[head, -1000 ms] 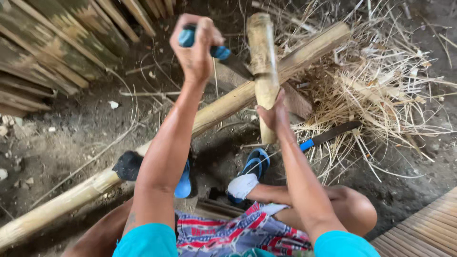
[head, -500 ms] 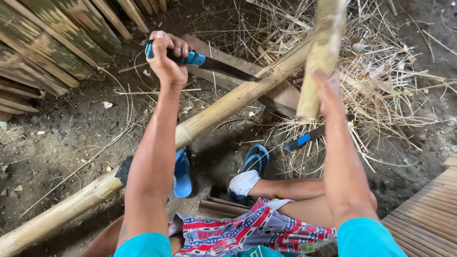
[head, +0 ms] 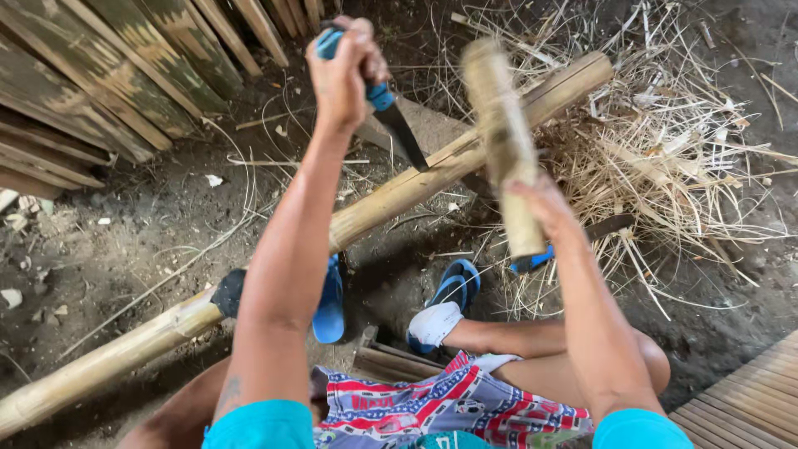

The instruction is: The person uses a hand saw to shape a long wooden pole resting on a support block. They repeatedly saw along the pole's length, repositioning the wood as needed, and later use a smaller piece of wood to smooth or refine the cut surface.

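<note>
Dirt-floored bamboo workshop: shavings (head: 665, 158), slats (head: 108, 75)

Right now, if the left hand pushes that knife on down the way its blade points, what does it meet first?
Most likely the long bamboo pole: the left hand holds the knife with its tip at the pole's upper side. Depth is unclear, so contact is uncertain.

The bamboo billet (head: 503, 141), blurred, has seemingly swung down leftward toward the knife (head: 391, 116).

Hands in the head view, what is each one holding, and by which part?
Left hand grips a knife by its blue handle; right hand grips a short bamboo club near its lower end.
</note>
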